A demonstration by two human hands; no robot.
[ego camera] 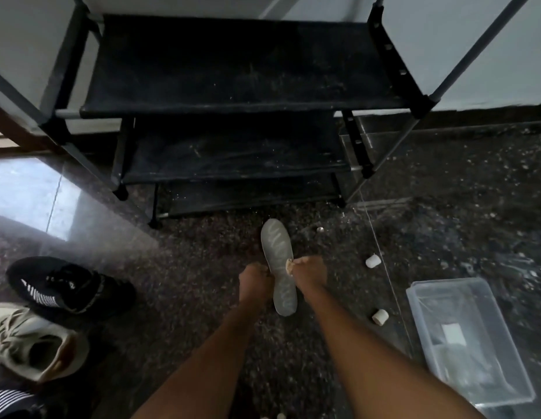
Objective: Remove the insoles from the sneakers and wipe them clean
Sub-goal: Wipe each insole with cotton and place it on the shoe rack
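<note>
A grey insole [276, 247] is held up in the air over the speckled floor [187, 267], in front of a black shoe rack [233, 71]. Its toe end is pointed away at the rack and its heel end is pointed back at the person.

The left grip [254, 276] is closed on the left edge of the insole, near its middle. The right grip [310, 272] is closed on a small pale wipe [289, 266], and the wipe is pressed against the right edge of the insole. It cannot be told if the right fingers are also touching the insole.

The insole is thought to be light, thin and bendy. It can be folded by a hard push, so it is best held by its edges near the middle, with the flat side left free for the wipe. It may get slippery if the wipe is wet.

A black sneaker [66, 285] with white stripes and a beige sneaker [36, 343] are seen on the floor to the left. A clear plastic box [486, 313] is seen to the right, and two small white rolls [372, 261] are lying near it.
</note>
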